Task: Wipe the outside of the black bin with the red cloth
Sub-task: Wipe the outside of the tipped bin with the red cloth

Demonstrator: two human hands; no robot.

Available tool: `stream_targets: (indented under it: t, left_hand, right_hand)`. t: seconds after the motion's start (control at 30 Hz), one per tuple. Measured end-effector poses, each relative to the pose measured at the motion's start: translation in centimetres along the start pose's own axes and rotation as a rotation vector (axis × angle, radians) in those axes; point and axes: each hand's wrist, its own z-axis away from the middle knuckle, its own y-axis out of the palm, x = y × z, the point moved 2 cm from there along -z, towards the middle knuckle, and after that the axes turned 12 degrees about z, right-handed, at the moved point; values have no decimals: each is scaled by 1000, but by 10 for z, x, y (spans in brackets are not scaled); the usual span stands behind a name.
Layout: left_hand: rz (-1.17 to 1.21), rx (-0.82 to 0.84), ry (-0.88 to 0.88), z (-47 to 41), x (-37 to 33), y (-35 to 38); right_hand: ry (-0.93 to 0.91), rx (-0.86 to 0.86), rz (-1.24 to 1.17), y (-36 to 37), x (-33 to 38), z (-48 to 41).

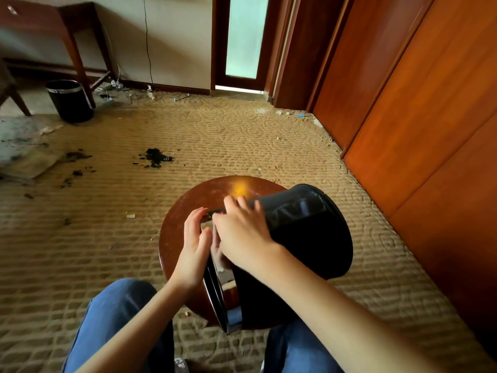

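A black bin [304, 235] with a shiny metal rim lies on its side on a round brown wooden table [188, 211], its open end toward me and to the left, its base pointing right. My right hand [242, 232] lies over the rim end of the bin, fingers curled onto its upper edge. My left hand [195, 238] is at the rim's left side, fingers nearly straight, touching the metal band. No red cloth shows anywhere in the view.
A second black bin [70, 100] stands upright on the floor at the far left, beside a wooden desk leg [78, 57]. Dark stains [156, 157] and scraps mark the patterned carpet. Wooden wardrobe doors [419, 103] run along the right. My knees in blue jeans [118, 319] flank the table.
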Motion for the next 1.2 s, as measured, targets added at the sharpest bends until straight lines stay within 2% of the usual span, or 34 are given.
stream_targets:
  t: [0.07, 0.13, 0.3, 0.37, 0.53, 0.67, 0.83, 0.97, 1.03, 1.1, 1.2]
  left_hand:
    - [16, 1, 1, 0, -4, 0]
    - [17, -10, -23, -8, -4, -3]
    - [73, -16, -143, -25, 7, -13]
    - [88, -24, -142, -24, 7, -11]
    - [-11, 23, -46, 2, 0, -6]
    - [-103, 75, 4, 10, -4, -8]
    - [-44, 38, -105, -17, -3, -17]
    - [-5, 23, -153, -24, 0, -16]
    - [-104, 16, -129, -20, -3, -17]
    - [-402, 27, -66, -14, -10, -20]
    - [-860, 32, 61, 1, -26, -16]
  right_hand:
    - [-10, 120, 55, -5, 1, -31]
    - [-27, 111, 102, -3, 1, -38]
    - [121, -237, 38, 16, -2, 40]
    - [136, -268, -9, 26, -9, 67]
    - [210, -51, -7, 8, -28, 34]
    - [173, 64, 69, 5, -30, -11]
    - [190, -219, 131, 25, -28, 38]
    - [148, -233, 70, 36, -30, 82]
    - [176, -212, 53, 34, -36, 74]
    - [211, -160, 55, 26, -38, 53]
    - [163, -61, 91, 10, -35, 16]
